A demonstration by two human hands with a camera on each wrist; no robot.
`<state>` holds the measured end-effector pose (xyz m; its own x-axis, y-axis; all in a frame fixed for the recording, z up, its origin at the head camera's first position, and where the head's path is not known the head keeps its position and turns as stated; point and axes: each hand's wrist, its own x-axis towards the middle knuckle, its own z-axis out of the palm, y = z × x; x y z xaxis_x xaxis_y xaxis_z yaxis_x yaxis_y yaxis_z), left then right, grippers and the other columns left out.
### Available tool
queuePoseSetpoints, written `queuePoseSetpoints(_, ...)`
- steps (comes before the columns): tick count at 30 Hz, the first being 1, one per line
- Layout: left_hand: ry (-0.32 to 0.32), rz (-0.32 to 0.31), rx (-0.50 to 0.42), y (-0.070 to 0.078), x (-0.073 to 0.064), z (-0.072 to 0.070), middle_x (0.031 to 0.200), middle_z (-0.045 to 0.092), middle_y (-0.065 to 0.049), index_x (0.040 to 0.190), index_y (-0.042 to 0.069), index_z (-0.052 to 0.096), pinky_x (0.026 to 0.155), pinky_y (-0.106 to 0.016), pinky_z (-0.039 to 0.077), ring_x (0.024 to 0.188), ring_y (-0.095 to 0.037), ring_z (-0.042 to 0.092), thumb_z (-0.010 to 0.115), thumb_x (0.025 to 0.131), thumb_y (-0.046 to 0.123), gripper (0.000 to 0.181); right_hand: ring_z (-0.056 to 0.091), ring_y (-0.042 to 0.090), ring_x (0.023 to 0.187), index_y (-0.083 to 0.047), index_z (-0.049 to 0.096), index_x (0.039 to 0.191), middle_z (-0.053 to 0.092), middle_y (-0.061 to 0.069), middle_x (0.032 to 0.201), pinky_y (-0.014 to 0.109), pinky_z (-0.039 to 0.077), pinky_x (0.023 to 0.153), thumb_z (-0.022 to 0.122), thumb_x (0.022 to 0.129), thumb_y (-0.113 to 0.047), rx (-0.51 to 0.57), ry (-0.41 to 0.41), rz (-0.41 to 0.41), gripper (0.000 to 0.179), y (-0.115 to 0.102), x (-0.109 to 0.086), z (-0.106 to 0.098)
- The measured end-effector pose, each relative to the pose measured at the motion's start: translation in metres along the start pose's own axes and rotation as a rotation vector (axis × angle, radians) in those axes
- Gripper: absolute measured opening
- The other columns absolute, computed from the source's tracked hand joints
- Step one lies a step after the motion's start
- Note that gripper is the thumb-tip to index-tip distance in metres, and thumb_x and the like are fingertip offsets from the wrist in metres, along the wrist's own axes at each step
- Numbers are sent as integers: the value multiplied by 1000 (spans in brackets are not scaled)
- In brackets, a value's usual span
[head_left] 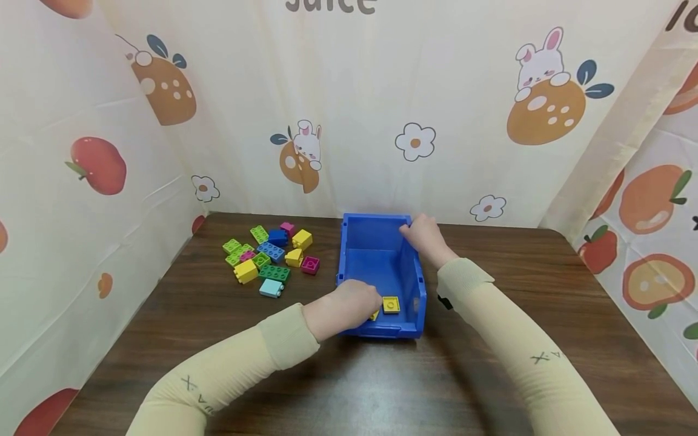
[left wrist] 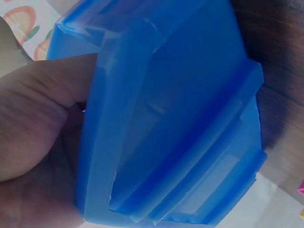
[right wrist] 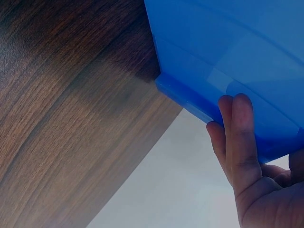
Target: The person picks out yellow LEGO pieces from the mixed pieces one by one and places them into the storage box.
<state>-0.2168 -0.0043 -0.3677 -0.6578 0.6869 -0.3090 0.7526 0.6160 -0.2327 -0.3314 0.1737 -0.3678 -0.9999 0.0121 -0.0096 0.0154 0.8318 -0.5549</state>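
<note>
L hand (head_left: pixel 346 306) hides pt of bin's (head_left: pixel 376 233) near-L wall & all but an edge of one yellow brick (head_left: pixel 374 315) inside, so can't tell its shape; R hand (head_left: pixel 428 239) covers pt of bin's far-R rim, & a dark item (head_left: pixel 445 301) just R of bin shows only as a scrap by R sleeve (head_left: pixel 463 281), too small to ID. L wrist cam crops bin's top, L hand, & pink sliver (left wrist: pixel 301 188) + yellow sliver (left wrist: pixel 302 214) beyond bin; R wrist cam crops bin's top & R side, plus R hand.
</note>
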Motion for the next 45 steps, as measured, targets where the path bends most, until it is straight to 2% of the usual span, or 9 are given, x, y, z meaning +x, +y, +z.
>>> queuePoseSetpoints(4, -4, 7, -9, 0, -2, -3, 96, 70, 2, 112, 19, 67, 79, -27, 55, 74, -10, 61, 65, 89, 29, 26, 38, 12, 42, -10, 34, 56, 32, -1, 49, 21, 33, 39, 46, 92, -18, 5, -6, 7, 38, 0, 1, 0)
queuePoseSetpoints(9, -10, 8, -87, -4, -6, -8, 98, 70, 2, 113, 19, 67, 82, -28, 55, 79, -10, 62, 69, 86, 28, 29, 39, 13, 42, -11, 35, 57, 32, -1, 49, 21, 35, 39, 46, 93, -18, 3, -5, 5, 38, 1, 1, 1)
queuePoseSetpoints(13, 15, -4, -158, -9, -11, -13, 97, 70, 1, 112, 17, 68, 80, -29, 55, 78, -11, 63, 71, 84, 27, 30, 40, 13, 42, -11, 35, 57, 33, -1, 49, 21, 36, 40, 46, 92, -18, -8, 3, -7, 38, 1, 1, 2)
queuePoseSetpoints(16, 42, -10, -191, -11, -15, -16, 94, 71, 0, 109, 16, 69, 78, -28, 56, 73, -11, 61, 71, 84, 27, 28, 41, 13, 42, -11, 34, 57, 33, -1, 49, 21, 36, 40, 46, 92, -17, -12, 5, -10, 38, 1, 0, 2)
queuePoseSetpoints(19, 66, 1, -211, -12, -20, -20, 94, 70, 0, 109, 15, 70, 79, -28, 56, 76, -11, 62, 73, 83, 26, 28, 41, 13, 42, -11, 35, 57, 34, -1, 49, 21, 36, 40, 46, 93, -18, -4, 1, -3, 38, 1, 0, 2)
queuePoseSetpoints(24, 126, 38, -241, -14, -29, -27, 105, 69, 0, 115, 17, 68, 86, -29, 53, 94, -14, 64, 74, 81, 24, 35, 42, 13, 42, -10, 36, 58, 34, -1, 49, 21, 37, 40, 46, 94, -20, 12, -12, 5, 39, 0, -1, 1)
queuePoseSetpoints(28, 181, 62, -225, -17, -37, -33, 113, 67, 1, 120, 20, 66, 92, -30, 51, 103, -14, 62, 74, 81, 25, 40, 42, 13, 42, -10, 36, 58, 34, 0, 49, 21, 37, 39, 46, 94, -20, 15, -13, 4, 38, 0, -1, 1)
queuePoseSetpoints(36, 290, 64, -230, -21, -50, -42, 111, 66, 1, 119, 19, 66, 89, -27, 51, 102, -14, 60, 72, 83, 27, 37, 42, 13, 42, -10, 37, 59, 35, 0, 50, 21, 37, 40, 46, 95, -20, 21, -16, 15, 38, -1, -1, -1)
queuePoseSetpoints(45, 482, 52, -251, -27, -60, -37, 114, 65, 0, 119, 17, 66, 90, -27, 51, 106, -15, 59, 72, 83, 29, 38, 48, 16, 45, -9, 39, 60, 36, 1, 51, 22, 42, 42, 47, 97, -23, 26, -34, 36, 40, -2, -3, -1)
